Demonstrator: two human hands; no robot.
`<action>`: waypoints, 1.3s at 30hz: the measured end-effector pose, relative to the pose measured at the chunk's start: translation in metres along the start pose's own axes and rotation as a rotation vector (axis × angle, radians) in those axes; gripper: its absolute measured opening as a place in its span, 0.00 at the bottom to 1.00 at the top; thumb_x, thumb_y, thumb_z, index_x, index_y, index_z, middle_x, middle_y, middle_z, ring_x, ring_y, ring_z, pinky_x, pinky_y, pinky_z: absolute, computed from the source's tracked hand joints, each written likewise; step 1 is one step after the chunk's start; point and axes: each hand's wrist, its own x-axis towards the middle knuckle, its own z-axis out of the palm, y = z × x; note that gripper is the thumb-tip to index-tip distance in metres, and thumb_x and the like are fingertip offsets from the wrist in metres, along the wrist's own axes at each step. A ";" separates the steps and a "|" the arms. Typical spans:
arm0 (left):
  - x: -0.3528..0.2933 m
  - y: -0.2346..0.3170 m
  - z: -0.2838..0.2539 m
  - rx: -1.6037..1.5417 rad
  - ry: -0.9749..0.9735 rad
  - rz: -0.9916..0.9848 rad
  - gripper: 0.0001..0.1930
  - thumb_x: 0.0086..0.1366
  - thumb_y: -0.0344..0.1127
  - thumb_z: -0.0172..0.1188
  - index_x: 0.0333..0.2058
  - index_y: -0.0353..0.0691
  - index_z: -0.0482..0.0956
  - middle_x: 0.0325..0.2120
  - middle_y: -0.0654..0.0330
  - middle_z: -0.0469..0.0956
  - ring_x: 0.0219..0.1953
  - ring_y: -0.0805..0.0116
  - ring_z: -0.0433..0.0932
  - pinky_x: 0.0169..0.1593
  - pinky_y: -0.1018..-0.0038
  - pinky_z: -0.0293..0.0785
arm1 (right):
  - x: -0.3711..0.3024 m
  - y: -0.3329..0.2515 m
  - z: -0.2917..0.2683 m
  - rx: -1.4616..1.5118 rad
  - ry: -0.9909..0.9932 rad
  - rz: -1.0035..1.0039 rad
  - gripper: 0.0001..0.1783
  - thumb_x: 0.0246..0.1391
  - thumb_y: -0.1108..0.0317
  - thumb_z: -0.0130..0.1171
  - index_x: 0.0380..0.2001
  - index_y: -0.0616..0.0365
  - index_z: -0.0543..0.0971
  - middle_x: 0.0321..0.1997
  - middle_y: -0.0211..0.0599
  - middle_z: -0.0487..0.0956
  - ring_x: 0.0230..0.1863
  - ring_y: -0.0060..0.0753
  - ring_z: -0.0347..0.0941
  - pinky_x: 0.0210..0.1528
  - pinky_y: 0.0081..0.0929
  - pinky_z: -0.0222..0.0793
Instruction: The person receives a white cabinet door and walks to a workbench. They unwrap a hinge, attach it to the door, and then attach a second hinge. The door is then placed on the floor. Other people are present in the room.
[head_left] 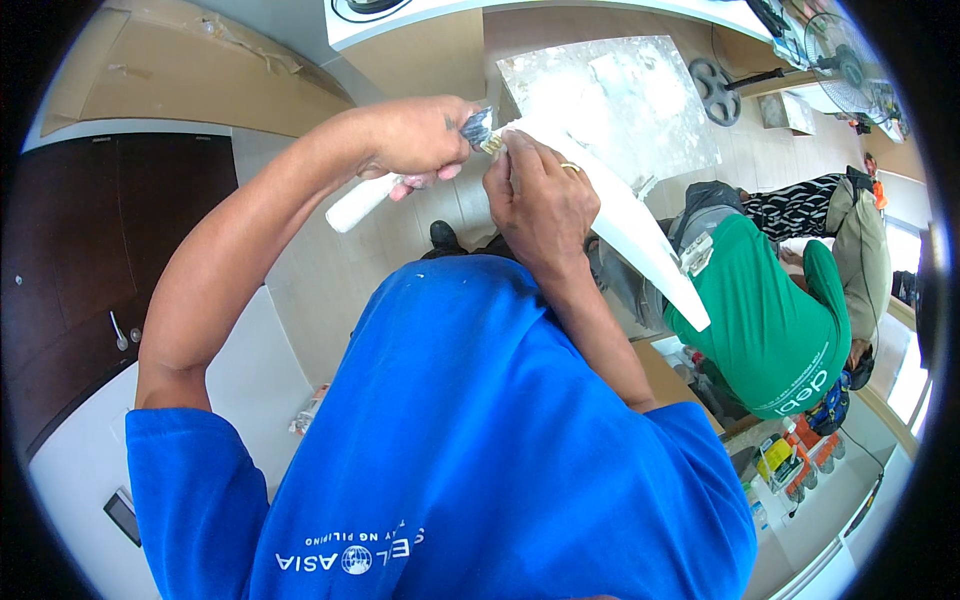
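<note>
A brown door (95, 250) stands far left of the long white blade (645, 235). Left of the blade, too, a white rod (360, 204) is gripped by the left hand (425, 140), dark grey material (477, 128) showing at its fingers. Beside the blade's upper end sits a brass-coloured piece (492, 144). The right hand (545, 195) bunches narrowly there (its exact hold cannot be told). Right of the blade, a person in green (765, 320) bends.

white lettering (306, 562) on blue shirt (500, 420), white letters (801, 393) on green shirt (755, 310)
</note>
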 end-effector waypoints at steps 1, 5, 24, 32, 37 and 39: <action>0.000 -0.004 -0.001 0.001 -0.011 0.003 0.14 0.65 0.27 0.49 0.49 0.38 0.70 0.21 0.64 0.72 0.10 0.77 0.66 0.11 0.73 0.69 | -0.002 -0.001 0.001 -0.002 -0.001 0.009 0.13 0.57 0.66 0.66 0.44 0.59 0.84 0.45 0.40 0.89 0.44 0.38 0.87 0.43 0.37 0.77; 0.003 -0.017 -0.001 -0.027 0.009 0.030 0.13 0.64 0.27 0.51 0.47 0.39 0.71 0.21 0.64 0.73 0.10 0.78 0.67 0.11 0.73 0.69 | -0.003 -0.002 0.006 -0.001 0.020 -0.016 0.13 0.57 0.66 0.65 0.44 0.59 0.85 0.45 0.40 0.89 0.43 0.38 0.87 0.43 0.37 0.77; 0.029 -0.074 0.075 0.300 0.573 0.330 0.20 0.68 0.26 0.54 0.56 0.21 0.68 0.32 0.31 0.82 0.28 0.43 0.85 0.31 0.54 0.81 | -0.031 0.007 0.032 -0.031 0.023 -0.070 0.15 0.59 0.65 0.65 0.47 0.61 0.84 0.48 0.43 0.88 0.46 0.40 0.87 0.47 0.38 0.79; 0.058 -0.100 0.080 0.311 0.680 0.473 0.20 0.71 0.28 0.52 0.58 0.22 0.68 0.33 0.36 0.83 0.21 0.47 0.83 0.24 0.57 0.79 | -0.040 0.016 0.043 -0.042 0.093 -0.086 0.14 0.58 0.67 0.65 0.46 0.58 0.85 0.45 0.40 0.89 0.42 0.41 0.87 0.44 0.36 0.79; 0.026 -0.071 0.066 0.086 0.338 0.208 0.14 0.70 0.27 0.49 0.52 0.38 0.71 0.26 0.60 0.76 0.13 0.71 0.73 0.14 0.72 0.71 | -0.050 0.015 0.034 -0.057 0.070 -0.066 0.14 0.57 0.66 0.66 0.45 0.57 0.85 0.44 0.39 0.89 0.39 0.39 0.87 0.42 0.36 0.79; 0.024 -0.071 0.055 0.032 0.279 0.212 0.12 0.70 0.28 0.50 0.51 0.39 0.71 0.25 0.61 0.76 0.13 0.73 0.72 0.14 0.73 0.70 | -0.047 0.016 0.032 -0.036 0.072 -0.064 0.13 0.57 0.65 0.66 0.45 0.57 0.86 0.41 0.40 0.89 0.36 0.40 0.86 0.40 0.38 0.79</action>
